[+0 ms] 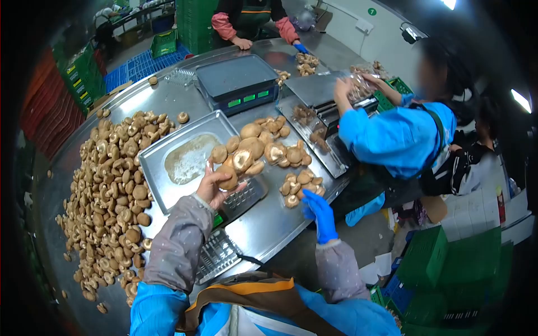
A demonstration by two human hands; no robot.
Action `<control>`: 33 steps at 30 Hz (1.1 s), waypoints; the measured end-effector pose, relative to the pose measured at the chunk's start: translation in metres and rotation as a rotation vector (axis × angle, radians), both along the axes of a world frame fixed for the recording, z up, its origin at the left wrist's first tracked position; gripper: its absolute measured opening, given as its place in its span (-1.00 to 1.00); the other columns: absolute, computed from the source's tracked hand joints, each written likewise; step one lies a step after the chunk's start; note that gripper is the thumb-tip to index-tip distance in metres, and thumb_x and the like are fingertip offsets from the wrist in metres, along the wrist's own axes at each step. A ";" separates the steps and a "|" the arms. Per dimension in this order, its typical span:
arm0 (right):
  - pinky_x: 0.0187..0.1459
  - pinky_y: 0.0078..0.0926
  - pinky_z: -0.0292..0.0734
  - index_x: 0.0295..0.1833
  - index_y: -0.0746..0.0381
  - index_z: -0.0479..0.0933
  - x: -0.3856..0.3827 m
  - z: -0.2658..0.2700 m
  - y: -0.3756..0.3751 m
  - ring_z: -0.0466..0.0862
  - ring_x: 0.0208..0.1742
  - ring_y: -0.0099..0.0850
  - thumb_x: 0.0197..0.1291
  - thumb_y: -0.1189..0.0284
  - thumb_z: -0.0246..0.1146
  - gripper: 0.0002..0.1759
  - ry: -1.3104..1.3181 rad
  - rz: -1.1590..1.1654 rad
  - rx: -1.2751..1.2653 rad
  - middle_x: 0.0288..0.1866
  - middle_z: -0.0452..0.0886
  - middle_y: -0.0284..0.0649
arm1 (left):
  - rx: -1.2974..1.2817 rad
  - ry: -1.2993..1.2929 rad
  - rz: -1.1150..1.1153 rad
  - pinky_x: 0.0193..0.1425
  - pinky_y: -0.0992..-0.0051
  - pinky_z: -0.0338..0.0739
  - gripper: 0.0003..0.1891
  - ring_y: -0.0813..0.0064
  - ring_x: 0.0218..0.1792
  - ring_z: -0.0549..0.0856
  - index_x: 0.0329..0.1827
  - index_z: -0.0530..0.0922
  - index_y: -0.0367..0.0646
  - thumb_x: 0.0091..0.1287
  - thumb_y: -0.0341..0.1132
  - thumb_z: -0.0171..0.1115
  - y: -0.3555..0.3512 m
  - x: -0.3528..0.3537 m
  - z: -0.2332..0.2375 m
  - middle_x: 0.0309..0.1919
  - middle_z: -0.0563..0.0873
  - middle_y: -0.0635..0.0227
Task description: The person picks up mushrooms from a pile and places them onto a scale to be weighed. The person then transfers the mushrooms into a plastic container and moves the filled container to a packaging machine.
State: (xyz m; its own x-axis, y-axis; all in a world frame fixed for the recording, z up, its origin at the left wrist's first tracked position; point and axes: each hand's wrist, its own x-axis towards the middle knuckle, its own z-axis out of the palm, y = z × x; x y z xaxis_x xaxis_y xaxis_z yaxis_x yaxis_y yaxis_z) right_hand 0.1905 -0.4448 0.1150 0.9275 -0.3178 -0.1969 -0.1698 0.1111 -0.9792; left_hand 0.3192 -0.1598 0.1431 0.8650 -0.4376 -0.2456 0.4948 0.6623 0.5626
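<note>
Apron [252, 288] faced the worktop's [280, 227] near edge | left hand [209, 188] cupped mushrooms [227, 178] from below, likely against spilling | right hand [321, 217], gloved, fingers parted, gripped nothing visible beside small pile [297, 189] | main heap [112, 193] lined left edge, seemingly for easy reach

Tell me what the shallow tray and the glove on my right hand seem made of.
The tray looks like shiny metal, probably stainless steel: grey, with bright reflections. The blue glove seems smooth, thin rubber, perhaps nitrile, clinging to the fingers.
</note>
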 end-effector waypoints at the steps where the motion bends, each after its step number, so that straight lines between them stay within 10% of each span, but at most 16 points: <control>1: -0.09 -0.64 0.47 0.22 0.13 0.53 -0.007 -0.010 -0.012 0.56 -0.02 -0.58 0.32 0.30 0.17 -0.62 0.038 -0.016 -0.012 0.08 0.58 -0.34 | 0.031 0.008 0.025 0.17 -0.12 0.53 -0.14 -0.06 0.29 0.42 0.49 -0.09 0.26 0.15 -0.59 0.04 -0.014 0.014 0.009 0.36 0.25 0.09; 19: -0.05 -0.54 0.51 0.09 0.28 0.60 -0.075 -0.094 -0.124 0.60 -0.08 -0.56 0.24 0.44 0.24 -0.68 0.355 -0.122 0.124 -0.03 0.65 -0.28 | 0.158 -0.116 0.059 -0.09 -0.03 0.67 -0.25 -0.01 0.06 0.56 0.29 0.08 0.13 0.08 -0.62 0.20 -0.266 0.281 -0.011 0.20 0.36 0.08; 29: -0.04 -0.56 0.53 0.11 0.28 0.58 -0.100 -0.115 -0.120 0.62 -0.10 -0.52 0.25 0.41 0.22 -0.66 0.400 -0.121 0.195 0.02 0.64 -0.25 | 1.226 -0.330 -0.129 -0.27 0.50 0.65 -0.46 0.47 -0.45 0.71 -0.26 0.64 -0.42 -0.01 -0.05 0.56 -0.350 0.334 0.002 -0.48 0.71 0.27; 33: -0.03 -0.58 0.53 0.11 0.28 0.58 -0.094 -0.102 -0.106 0.62 -0.12 -0.57 0.27 0.41 0.20 -0.67 0.424 -0.157 0.253 0.04 0.64 -0.26 | 1.374 -0.639 0.034 -0.19 0.50 0.63 -0.19 0.43 -0.24 0.72 0.24 0.39 -0.50 0.01 -0.16 0.55 -0.375 0.344 -0.026 -0.08 0.68 0.12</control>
State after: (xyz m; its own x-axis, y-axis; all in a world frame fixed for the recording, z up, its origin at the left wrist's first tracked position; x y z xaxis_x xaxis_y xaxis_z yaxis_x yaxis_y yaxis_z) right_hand 0.0966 -0.5512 0.0133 0.6945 -0.3402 -0.6340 -0.5085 0.3914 -0.7670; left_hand 0.6636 -0.5345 0.1167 0.9858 -0.1658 -0.0251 -0.0684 -0.5345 0.8424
